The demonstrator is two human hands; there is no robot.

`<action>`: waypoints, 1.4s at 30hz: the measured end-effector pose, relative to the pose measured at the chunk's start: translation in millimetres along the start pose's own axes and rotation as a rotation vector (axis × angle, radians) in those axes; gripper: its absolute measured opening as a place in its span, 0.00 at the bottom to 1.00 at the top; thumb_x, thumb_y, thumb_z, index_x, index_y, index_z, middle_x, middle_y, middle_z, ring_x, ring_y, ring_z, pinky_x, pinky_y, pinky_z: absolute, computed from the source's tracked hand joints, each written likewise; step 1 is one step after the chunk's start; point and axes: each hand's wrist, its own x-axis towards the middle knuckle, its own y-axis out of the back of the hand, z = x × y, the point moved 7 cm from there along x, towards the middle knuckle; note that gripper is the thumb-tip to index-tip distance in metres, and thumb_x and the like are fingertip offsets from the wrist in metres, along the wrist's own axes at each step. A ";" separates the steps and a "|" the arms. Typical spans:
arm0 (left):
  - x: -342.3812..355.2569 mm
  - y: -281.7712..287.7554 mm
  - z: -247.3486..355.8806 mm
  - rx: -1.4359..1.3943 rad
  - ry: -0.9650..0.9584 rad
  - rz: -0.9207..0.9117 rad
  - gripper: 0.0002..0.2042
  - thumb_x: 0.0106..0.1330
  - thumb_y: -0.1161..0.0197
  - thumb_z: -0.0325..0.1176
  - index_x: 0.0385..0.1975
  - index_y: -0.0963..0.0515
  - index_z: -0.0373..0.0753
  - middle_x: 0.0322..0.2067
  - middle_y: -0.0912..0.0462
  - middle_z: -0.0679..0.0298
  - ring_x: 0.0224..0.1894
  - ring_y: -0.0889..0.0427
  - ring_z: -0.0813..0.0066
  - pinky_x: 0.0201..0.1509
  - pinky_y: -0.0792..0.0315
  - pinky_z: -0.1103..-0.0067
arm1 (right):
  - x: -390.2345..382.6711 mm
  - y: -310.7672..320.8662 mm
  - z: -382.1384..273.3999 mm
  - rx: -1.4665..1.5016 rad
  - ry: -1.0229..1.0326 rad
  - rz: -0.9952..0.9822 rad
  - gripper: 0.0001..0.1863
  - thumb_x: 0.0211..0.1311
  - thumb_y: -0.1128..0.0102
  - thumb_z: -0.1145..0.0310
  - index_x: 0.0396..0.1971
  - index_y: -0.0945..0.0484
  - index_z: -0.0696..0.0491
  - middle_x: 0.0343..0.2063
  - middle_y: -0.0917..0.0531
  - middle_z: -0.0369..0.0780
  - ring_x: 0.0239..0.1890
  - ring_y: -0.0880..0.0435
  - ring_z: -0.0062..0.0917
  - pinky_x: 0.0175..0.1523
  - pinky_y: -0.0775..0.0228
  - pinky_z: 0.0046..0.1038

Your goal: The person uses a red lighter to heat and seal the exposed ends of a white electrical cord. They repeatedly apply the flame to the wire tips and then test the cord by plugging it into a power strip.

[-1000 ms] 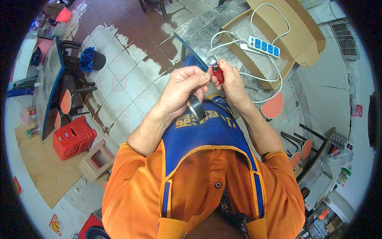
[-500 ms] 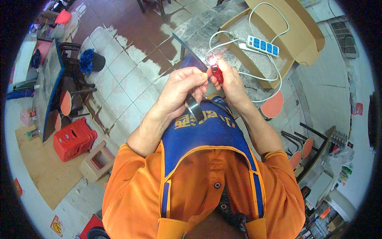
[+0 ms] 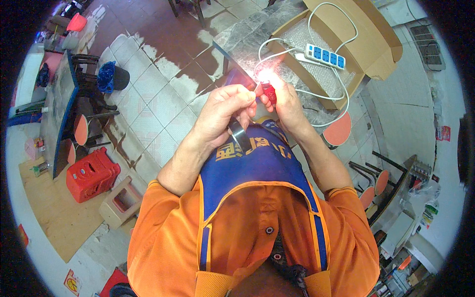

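Note:
In front of my blue apron [image 3: 217, 188], both hands meet close together. My right hand [image 3: 285, 99] is closed around a red lighter [image 3: 269, 93], its thumb near the top, where a bright glare hides the tip. My left hand [image 3: 225, 106] pinches the end of a white cable [image 3: 258, 85] right beside the glare; the exact end is washed out. A roll of black tape [image 3: 239, 133] hangs at the same hand's lower fingers. Beyond the hands, the white power strip with blue sockets [image 3: 325, 56] rests in an open cardboard box [image 3: 368, 29], its cable looping around it.
Plastic sheeting covers a table [image 3: 297, 74] under the box. An orange round stool [image 3: 337, 129] stands to the right. On the left are a red plastic stool [image 3: 93, 174], a beige stool [image 3: 121, 202], a dark bin with blue liner [image 3: 118, 78] and another table [image 3: 62, 114].
The glare at the lighter's top has grown larger and brighter, spreading over the right thumb. Both hands keep nearly the same position.

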 end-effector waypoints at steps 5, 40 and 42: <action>-0.1 1.0 0.3 0.021 -0.008 0.008 0.07 0.66 0.41 0.31 0.27 0.23 0.36 0.23 0.20 0.64 0.17 0.25 0.85 0.20 0.32 0.90 | -2.8 -2.4 -3.1 -0.022 -0.014 -0.001 0.25 0.70 0.61 0.50 0.28 0.22 0.56 0.18 0.27 0.32 0.19 0.33 0.14 0.25 0.43 0.18; -7.4 0.2 0.1 0.103 0.090 -0.063 0.07 0.64 0.38 0.32 0.26 0.24 0.38 0.21 0.21 0.66 0.16 0.26 0.86 0.19 0.33 0.90 | -29.4 21.8 -54.5 -0.348 0.277 -0.129 0.24 0.53 0.31 0.71 0.53 0.23 0.56 0.21 0.29 0.25 0.25 0.33 0.08 0.31 0.41 0.14; -8.0 -2.6 2.4 0.151 0.086 -0.079 0.07 0.64 0.38 0.32 0.26 0.23 0.38 0.21 0.21 0.67 0.16 0.26 0.87 0.20 0.32 0.90 | -31.9 20.1 -56.2 -0.381 0.331 -0.164 0.23 0.53 0.31 0.72 0.52 0.22 0.55 0.22 0.27 0.26 0.25 0.31 0.09 0.32 0.40 0.14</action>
